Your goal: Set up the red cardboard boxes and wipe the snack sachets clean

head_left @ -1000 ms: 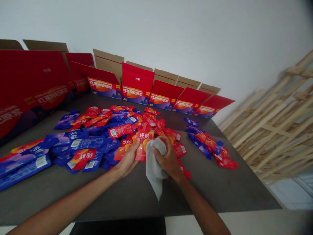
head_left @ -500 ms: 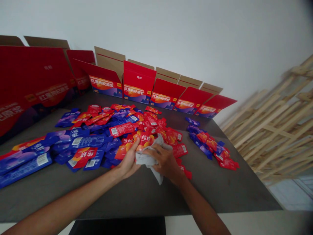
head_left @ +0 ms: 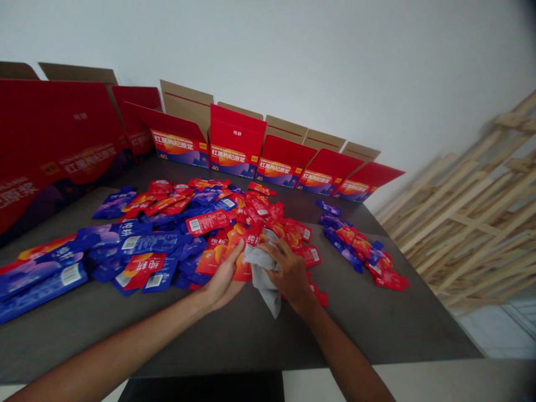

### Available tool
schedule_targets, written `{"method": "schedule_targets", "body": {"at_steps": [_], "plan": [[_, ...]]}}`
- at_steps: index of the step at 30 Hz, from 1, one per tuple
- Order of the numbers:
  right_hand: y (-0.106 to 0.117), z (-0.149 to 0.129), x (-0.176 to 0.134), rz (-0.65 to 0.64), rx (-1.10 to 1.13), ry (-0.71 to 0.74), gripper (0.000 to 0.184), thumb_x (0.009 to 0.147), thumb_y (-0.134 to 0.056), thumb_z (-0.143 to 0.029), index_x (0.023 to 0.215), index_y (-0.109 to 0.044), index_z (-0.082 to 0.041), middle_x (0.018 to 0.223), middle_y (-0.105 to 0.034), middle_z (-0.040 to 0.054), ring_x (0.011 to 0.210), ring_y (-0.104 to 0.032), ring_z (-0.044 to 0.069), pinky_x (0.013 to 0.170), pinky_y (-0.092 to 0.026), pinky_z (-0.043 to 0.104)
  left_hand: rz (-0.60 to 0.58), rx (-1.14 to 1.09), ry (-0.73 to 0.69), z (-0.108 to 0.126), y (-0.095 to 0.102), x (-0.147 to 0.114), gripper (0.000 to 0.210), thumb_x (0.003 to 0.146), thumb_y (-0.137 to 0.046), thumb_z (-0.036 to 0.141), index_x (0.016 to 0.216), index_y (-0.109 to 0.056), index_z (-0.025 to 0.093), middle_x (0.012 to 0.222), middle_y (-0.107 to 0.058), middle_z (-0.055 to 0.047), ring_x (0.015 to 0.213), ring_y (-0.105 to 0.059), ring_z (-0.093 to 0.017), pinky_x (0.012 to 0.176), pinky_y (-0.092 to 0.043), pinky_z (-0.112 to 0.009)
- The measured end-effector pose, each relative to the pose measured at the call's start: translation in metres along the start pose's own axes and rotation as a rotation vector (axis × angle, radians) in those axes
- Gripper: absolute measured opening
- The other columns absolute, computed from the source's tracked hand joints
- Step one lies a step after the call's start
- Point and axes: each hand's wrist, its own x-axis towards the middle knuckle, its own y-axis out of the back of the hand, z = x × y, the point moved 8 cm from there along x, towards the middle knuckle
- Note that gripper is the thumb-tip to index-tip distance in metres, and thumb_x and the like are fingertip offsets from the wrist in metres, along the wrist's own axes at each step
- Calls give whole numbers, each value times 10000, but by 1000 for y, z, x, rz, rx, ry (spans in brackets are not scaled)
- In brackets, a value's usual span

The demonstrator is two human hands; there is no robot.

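Observation:
My left hand [head_left: 223, 283] is closed on a red pouch [head_left: 243, 271] with orange fruit and white lettering, its thumb along the near side. Bunched in the fingers of my right hand [head_left: 290, 274] is a grey cloth [head_left: 263, 269], which lies against the pouch's face and covers part of it. One corner of the cloth hangs down over the table. Just beyond both hands spreads a heap of loose pouches, red ones [head_left: 208, 222] mixed with blue ones [head_left: 153, 243].
Along the wall stand several open red cartons [head_left: 235, 142] with raised flaps, and larger red boxes [head_left: 54, 128] at the left. A smaller group of pouches [head_left: 355, 243] lies on the right of the dark table [head_left: 377, 329]. Wooden slats [head_left: 469, 218] stand beyond the table's right edge.
My right hand has shifted the cloth slightly upward and right across the pouch, uncovering its lower part. My left hand still holds the pouch. The heaps look the same.

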Motion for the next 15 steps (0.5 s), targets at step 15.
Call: {"method": "schedule_targets", "body": {"at_steps": [15], "plan": [[-9, -11, -3, -95, -38, 103, 564, 797, -763, -100, 1327, -684, -275, 1222, -696, 74, 1022, -703, 229, 751, -588, 278, 24, 25, 68, -1, 6, -1, 429, 996, -611, 464, 1257, -713, 140, 1049, -804, -122, 963, -767, -292, 920, -581, -402]]}}
